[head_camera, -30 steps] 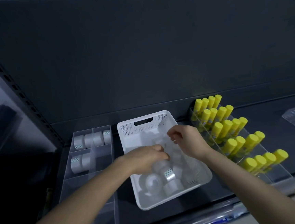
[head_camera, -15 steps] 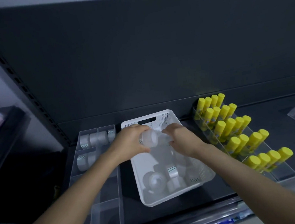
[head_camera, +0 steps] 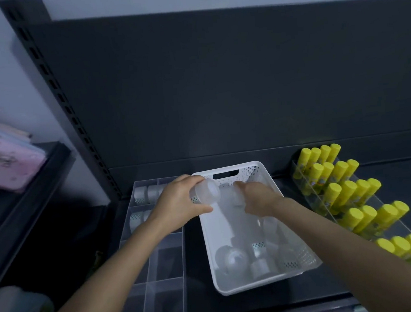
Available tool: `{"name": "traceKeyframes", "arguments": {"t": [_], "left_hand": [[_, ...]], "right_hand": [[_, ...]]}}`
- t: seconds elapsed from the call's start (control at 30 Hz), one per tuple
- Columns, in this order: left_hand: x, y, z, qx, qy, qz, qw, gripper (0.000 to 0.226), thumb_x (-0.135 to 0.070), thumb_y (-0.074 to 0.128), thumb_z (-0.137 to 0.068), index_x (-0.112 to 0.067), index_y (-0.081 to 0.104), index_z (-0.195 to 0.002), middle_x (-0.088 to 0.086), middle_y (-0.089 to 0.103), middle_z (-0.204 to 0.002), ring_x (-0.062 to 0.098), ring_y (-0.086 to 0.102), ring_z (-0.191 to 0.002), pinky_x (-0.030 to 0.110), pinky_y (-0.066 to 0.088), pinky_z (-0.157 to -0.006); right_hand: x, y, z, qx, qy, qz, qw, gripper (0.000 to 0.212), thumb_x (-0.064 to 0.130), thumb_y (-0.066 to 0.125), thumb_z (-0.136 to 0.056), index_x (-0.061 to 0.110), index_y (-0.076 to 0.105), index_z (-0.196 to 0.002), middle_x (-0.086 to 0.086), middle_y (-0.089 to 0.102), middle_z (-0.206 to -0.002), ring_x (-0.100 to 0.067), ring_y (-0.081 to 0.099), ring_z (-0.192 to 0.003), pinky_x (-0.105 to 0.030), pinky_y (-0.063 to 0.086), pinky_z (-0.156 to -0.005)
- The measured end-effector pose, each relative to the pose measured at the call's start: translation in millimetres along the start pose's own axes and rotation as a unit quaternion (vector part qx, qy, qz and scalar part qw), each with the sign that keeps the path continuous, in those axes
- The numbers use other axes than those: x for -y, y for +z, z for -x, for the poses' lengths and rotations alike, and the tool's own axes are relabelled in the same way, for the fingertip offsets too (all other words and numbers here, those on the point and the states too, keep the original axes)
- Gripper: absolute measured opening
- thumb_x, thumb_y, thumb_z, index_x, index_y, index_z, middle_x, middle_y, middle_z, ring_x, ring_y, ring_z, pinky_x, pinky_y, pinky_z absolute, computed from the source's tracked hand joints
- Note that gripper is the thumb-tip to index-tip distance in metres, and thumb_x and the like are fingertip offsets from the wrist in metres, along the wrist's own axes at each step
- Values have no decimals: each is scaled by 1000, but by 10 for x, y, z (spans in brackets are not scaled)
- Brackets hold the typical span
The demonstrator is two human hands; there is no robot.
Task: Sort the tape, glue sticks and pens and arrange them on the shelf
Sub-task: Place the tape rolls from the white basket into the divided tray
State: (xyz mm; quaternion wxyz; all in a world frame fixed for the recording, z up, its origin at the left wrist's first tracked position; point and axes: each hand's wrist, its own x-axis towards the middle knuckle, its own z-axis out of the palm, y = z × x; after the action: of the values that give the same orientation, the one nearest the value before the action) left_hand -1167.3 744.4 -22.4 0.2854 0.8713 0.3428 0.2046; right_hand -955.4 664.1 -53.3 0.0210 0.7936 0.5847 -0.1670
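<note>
- My left hand (head_camera: 179, 205) grips a clear round tape roll (head_camera: 206, 193) over the white perforated plastic basket (head_camera: 260, 284).
- My right hand (head_camera: 255, 200) dips inside it; I cannot tell its grip.
- The basket rests on a dark grey metal shelf (head_camera: 195, 268).

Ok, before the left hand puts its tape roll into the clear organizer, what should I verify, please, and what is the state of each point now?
1. Left hand grips the tape roll between thumb and fingers: ok.
2. Roll is raised above the rim of the white basket: ok.
3. Clear organizer has free compartments toward the front: ok.
4. Right hand is low in the basket, out of the path: ok.
5. Right hand holds a roll of its own: cannot tell, blurred.
6. Glue sticks stand aside on the right: ok.
</note>
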Motion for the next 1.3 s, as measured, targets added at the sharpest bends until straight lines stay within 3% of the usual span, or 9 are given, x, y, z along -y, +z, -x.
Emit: {"name": "traceKeyframes", "arguments": {"t": [0.13, 0.37, 0.47, 0.73, 0.83, 0.9, 1.0, 1.13, 1.3], "left_hand": [[46, -37, 3, -9, -12, -2, 1000, 64, -36, 85, -60, -28, 61, -119, -20, 53, -105, -4, 49, -92, 0, 32, -72], [98, -104, 10, -18, -16, -5, 1000, 61, -36, 84, -62, -29, 61, -118, -20, 53, -104, -3, 50, -92, -1, 32, -71], [101, -134, 17, -20, -13, -8, 1000, 61, -36, 84, -62, -29, 61, -118, -19, 53, -105, -1, 51, -93, 2, 33, -73], [279, -446, 95, -28, -8, -29, 999, 57, -30, 86, -62, -27, 63, -114, -20, 51, -104, -1, 52, -94, 10, 36, -80], [408, -597, 146, -12, -19, -52, 998, 57, -29, 86, -63, -26, 63, -115, -17, 52, -107, 0, 52, -96, 6, 37, -81], [469, -646, 169, 20, -26, -70, 997, 61, -27, 86, -65, -22, 61, -121, -15, 52, -109, 2, 52, -100, 3, 34, -80], [482, -616, 186, 79, -27, -104, 991, 67, -29, 84, -67, -20, 57, -128, -13, 50, -115, 6, 51, -104, 13, 40, -88], [505, -529, 184, 129, -11, -159, 979, 69, -36, 82, -69, -20, 54, -130, -9, 51, -122, 10, 49, -111, 23, 42, -95], [586, -463, 143, 159, -12, -196, 967, 63, -40, 79, -72, -19, 56, -127, -6, 51, -117, 13, 48, -107, 32, 47, -91]], "right_hand": [[54, -11, -33, 6, 3, -26, 1000, 60, 30, 67, -81, 18, 37, -131, -7, 50, -123, -27, 49, -116, -44, 46, -92], [33, -13, -25, 38, -28, 7, 999, 67, 17, 71, -76, 14, 34, -132, -11, 51, -119, -30, 52, -110, -38, 48, -84], [14, 8, -6, 22, -24, 8, 999, 53, 14, 63, -79, 11, 40, -127, -12, 52, -115, -29, 55, -106, -30, 43, -74], [149, -122, 47, -52, 0, -21, 998, 39, 13, 58, -83, 7, 51, -120, -13, 55, -116, -27, 54, -106, -31, 46, -83], [301, -300, 125, -143, -12, -57, 988, 10, 15, 54, -83, 18, 53, -92, -12, 58, -105, -23, 51, -86, -22, 32, -68], [428, -383, 161, -191, -30, -101, 976, 13, 20, 57, -83, 21, 60, -96, -6, 61, -100, -21, 53, -88, -18, 27, -64], [638, -430, 190, -176, -26, -247, 953, 31, 30, 65, -82, 22, 62, -112, 6, 61, -100, -16, 57, -95, -22, 39, -72], [814, -364, 179, -165, -44, -362, 917, 31, 33, 70, -81, 22, 64, -109, 5, 67, -102, -16, 63, -94, -32, 51, -83], [907, -308, 173, -153, -49, -427, 890, 28, 32, 76, -76, 28, 64, -101, 17, 64, -86, 2, 62, -70, -8, 43, -57]]}}
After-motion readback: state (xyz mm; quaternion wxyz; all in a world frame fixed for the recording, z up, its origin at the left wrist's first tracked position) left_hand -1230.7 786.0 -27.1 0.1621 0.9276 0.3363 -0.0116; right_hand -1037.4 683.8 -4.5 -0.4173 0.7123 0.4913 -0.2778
